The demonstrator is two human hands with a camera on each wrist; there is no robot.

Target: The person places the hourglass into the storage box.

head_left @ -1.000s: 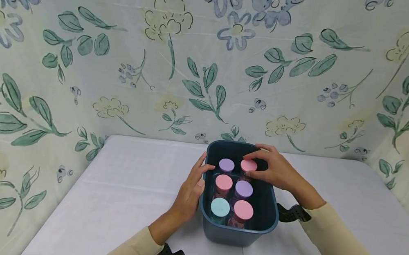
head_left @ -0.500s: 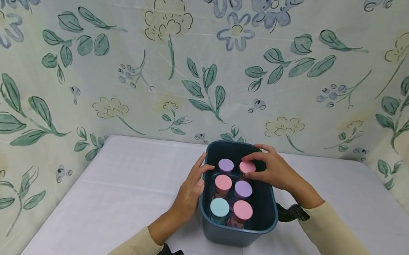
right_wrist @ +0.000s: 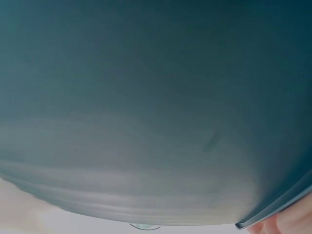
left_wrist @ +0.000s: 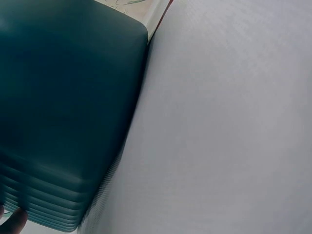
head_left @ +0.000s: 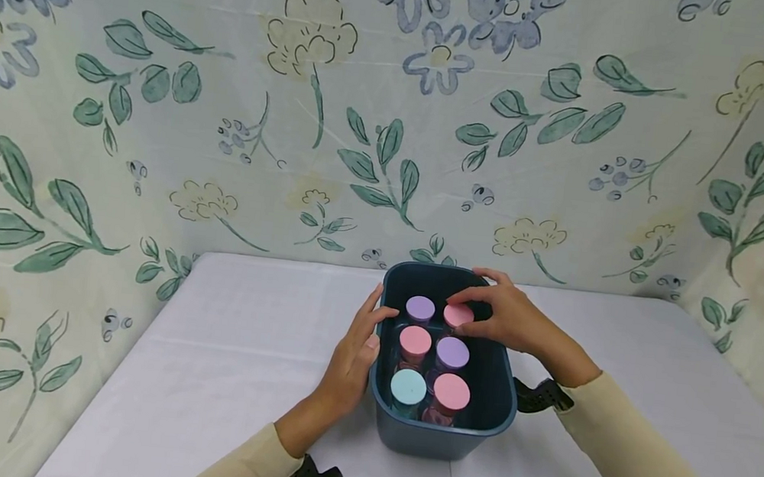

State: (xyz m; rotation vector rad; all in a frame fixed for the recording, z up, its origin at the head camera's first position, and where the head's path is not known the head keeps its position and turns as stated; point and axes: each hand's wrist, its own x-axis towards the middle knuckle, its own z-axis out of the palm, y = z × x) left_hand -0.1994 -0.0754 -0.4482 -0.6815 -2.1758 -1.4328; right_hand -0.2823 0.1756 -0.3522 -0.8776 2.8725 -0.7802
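A dark blue plastic bin (head_left: 427, 442) stands on the table, holding several small clear jars with coloured lids. At its back right, my right hand (head_left: 519, 317) reaches over the rim and pinches a pink-lidded jar (head_left: 458, 315) between thumb and fingers at the lid. Beside that jar is a purple-lidded jar (head_left: 420, 309). Nearer rows hold another pink lid (head_left: 415, 342), a purple lid (head_left: 452, 353), a light blue lid (head_left: 408, 387) and a front pink lid (head_left: 451, 393). My left hand (head_left: 349, 362) rests along the bin's left side, one finger over the rim. Most jar bodies are hidden.
A white cloth covers the table (head_left: 242, 332), and a floral curtain (head_left: 394, 117) hangs behind it. Black wrist mounts show below both hands. The bin's outer wall (left_wrist: 63, 97) fills much of the left wrist view and nearly all of the right wrist view.
My right hand and the pink-lidded jar in it have shifted slightly left and toward me inside the bin. The whole head view has drifted a little. My left hand keeps its place.
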